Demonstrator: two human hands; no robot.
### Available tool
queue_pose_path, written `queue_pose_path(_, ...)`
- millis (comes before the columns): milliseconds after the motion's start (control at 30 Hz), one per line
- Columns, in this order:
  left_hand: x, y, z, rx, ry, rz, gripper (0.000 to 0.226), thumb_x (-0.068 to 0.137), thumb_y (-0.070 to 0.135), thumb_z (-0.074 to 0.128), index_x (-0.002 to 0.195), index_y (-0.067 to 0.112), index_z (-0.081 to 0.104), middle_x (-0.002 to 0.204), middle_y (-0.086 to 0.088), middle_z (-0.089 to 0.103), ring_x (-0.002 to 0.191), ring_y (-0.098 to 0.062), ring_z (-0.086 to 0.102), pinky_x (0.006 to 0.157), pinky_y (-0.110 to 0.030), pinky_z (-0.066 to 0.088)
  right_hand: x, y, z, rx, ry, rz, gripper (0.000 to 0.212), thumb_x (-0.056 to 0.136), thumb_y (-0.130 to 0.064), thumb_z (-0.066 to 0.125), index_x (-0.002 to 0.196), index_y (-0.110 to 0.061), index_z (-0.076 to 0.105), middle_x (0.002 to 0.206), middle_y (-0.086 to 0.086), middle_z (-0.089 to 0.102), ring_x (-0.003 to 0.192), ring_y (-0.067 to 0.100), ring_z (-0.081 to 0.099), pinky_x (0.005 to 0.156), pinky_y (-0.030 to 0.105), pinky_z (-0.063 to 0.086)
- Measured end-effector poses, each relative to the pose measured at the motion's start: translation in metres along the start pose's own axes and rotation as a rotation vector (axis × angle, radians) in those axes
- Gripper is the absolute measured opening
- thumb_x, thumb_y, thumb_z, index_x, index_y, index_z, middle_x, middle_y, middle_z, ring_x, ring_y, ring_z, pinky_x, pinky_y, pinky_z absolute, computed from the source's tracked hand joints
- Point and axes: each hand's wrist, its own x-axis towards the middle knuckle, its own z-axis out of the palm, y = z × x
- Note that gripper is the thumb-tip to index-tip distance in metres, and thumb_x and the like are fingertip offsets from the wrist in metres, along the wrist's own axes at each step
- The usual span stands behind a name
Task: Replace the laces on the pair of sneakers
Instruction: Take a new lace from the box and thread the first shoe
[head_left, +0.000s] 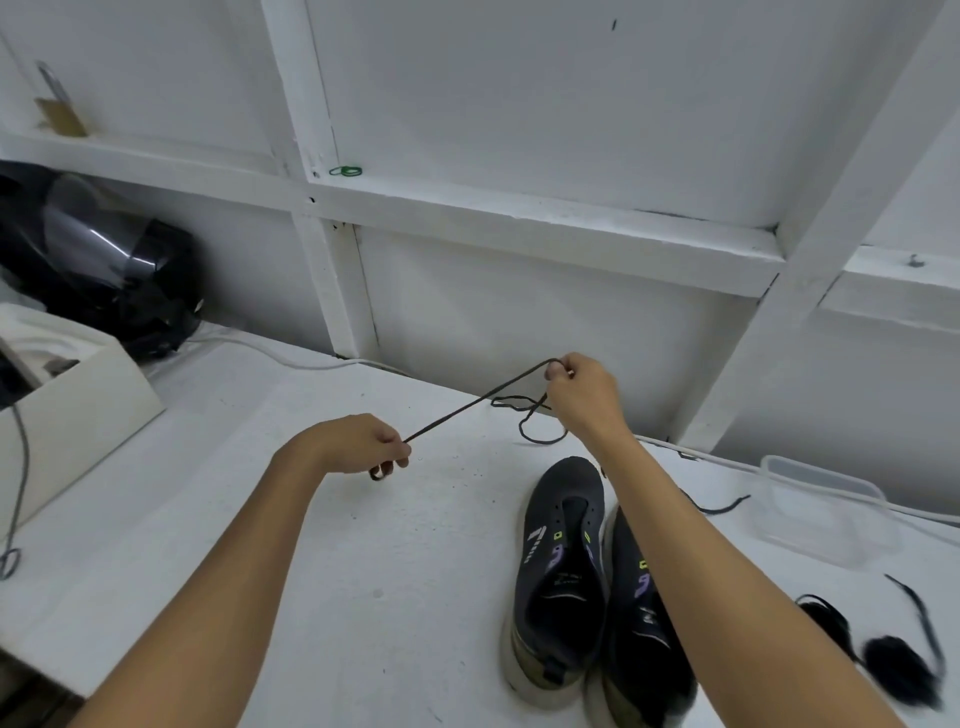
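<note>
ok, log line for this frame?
phase: lace stretched out | left hand: pinches lace | right hand: pinches lace | sneakers: unlaced, on table

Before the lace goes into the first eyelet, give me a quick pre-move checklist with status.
1. Lace held at both ends of the taut span: ok, left hand and right hand both pinch it.
2. Lace free of knots: cannot tell, slack loops lie on the table.
3. Left sneaker eyelets empty: ok.
4. Right sneaker eyelets empty: cannot tell, forearm covers it.
5. Lace tip ready: cannot tell, hidden in the fingers.
</note>
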Motion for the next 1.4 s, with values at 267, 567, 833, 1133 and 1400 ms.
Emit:
queue_pose_path(267, 0.008, -0.002, 0.014, 0.011, 0.142, -0.115, 0.048, 0.097, 0.054, 0.055, 0.135, 0.024, 0.056, 0.124, 0.001, 0.063, 0.114, -0.018, 0.055, 0.089, -0.031, 0.041, -0.007, 0.016, 0.006, -0.09, -0.32, 0.007, 0.036, 0.098, -0.031, 0.058, 0.133, -0.028, 0.057, 0.114, 0.004, 0.071, 0.106, 0.018, 0.064, 0.083, 0.028, 0.045)
queue_pose_path(567, 0.018, 0.005, 0.017, 0.083, 0.177, -0.066, 0.037, 0.098, 0.013, 0.051, 0.133, 0.016, 0.063, 0.134, -0.004, 0.061, 0.119, -0.021, 0.056, 0.089, -0.024, 0.041, -0.013, 0.05, -0.006, -0.553, -0.276, 0.112, 0.021, 0.087, -0.013, 0.054, 0.102, -0.013, 0.068, 0.107, 0.008, 0.069, 0.099, 0.031, 0.062, 0.079, 0.034, 0.051)
queue_pose_path(833, 0.024, 0.029, 0.06, -0.477, 0.409, -0.026, 0.011, 0.096, 0.007, 0.062, 0.093, 0.008, 0.073, 0.078, -0.009, 0.073, 0.051, -0.006, 0.069, 0.052, -0.013, 0.052, -0.022, 0.074, -0.005, -0.726, -0.404, 0.184, 0.061, 0.103, -0.049, 0.046, 0.148, -0.007, 0.044, 0.147, 0.012, 0.053, 0.136, 0.032, 0.046, 0.104, 0.038, 0.042)
queue_pose_path(1133, 0.027, 0.072, 0.138, -0.767, 0.511, 0.021, 0.016, 0.098, 0.006, 0.058, 0.098, 0.005, 0.074, 0.089, -0.005, 0.075, 0.071, -0.008, 0.073, 0.077, -0.03, 0.061, -0.03, 0.071, 0.023, -0.454, -0.375, 0.176, 0.04, 0.102, -0.041, 0.054, 0.13, -0.012, 0.052, 0.126, 0.014, 0.061, 0.118, 0.031, 0.056, 0.084, 0.032, 0.041)
queue_pose_path(1400, 0.026, 0.049, 0.138, -0.853, 0.614, -0.035, 0.012, 0.096, 0.011, 0.063, 0.096, 0.013, 0.075, 0.086, 0.003, 0.075, 0.077, -0.01, 0.075, 0.086, -0.04, 0.06, -0.038, 0.057, 0.06, -0.292, -0.314, 0.167, 0.035, 0.102, -0.035, 0.056, 0.126, -0.009, 0.055, 0.124, 0.013, 0.063, 0.116, 0.031, 0.057, 0.083, 0.031, 0.041)
